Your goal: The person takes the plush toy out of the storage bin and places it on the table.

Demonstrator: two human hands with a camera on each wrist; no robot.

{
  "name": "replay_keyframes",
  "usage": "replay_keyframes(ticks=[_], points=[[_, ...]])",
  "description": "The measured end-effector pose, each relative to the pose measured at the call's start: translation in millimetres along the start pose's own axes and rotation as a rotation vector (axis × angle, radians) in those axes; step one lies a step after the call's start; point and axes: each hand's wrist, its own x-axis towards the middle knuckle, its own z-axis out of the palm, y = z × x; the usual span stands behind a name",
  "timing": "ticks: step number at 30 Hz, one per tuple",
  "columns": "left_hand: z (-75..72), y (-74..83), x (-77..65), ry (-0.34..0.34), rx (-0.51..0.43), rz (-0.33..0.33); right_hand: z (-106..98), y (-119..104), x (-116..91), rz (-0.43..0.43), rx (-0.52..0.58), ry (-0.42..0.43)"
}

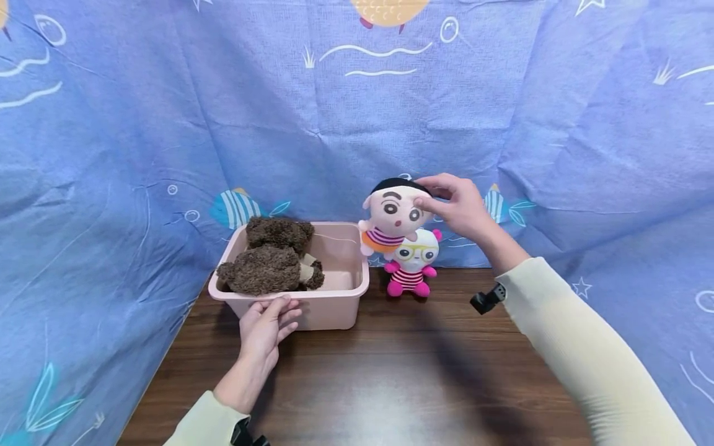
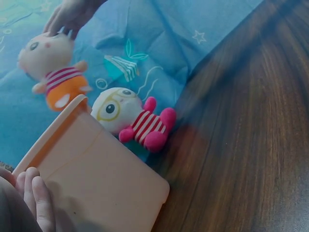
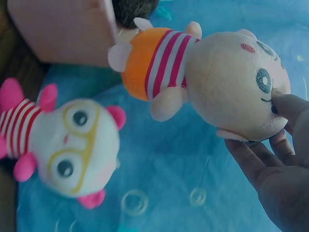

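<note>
My right hand (image 1: 454, 201) holds a boy plush doll (image 1: 390, 214) by its head, thumb on the face and fingers behind. The doll has black hair, a striped top and orange shorts, and hangs upright beside the right rim of a pink plastic bin (image 1: 329, 311). My left hand (image 1: 264, 328) grips the bin's front rim, its fingers (image 2: 42, 200) along the outer wall. Inside the bin lie two dark brown fluffy plush toys (image 1: 262, 271), side by side. Behind and below the held doll, a panda plush (image 1: 409, 263) with yellow glasses and pink limbs sits on the table.
The bin and the panda plush stand on a dark wooden table (image 1: 385, 378), toward its back edge. A blue printed cloth (image 1: 357, 124) hangs behind and along the sides. Small black devices (image 1: 485, 300) are strapped at the wrists.
</note>
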Motion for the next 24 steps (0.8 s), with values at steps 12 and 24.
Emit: replay_keyframes(ticks=[12, 24], points=[[-0.1, 0.3, -0.1, -0.003, -0.020, 0.001, -50.3, 64.4, -54.0, 0.144, -0.070, 0.050], [0.5, 0.7, -0.7, -0.001, -0.013, 0.001, -99.5, 115.8, -88.8, 0.319, -0.023, 0.095]])
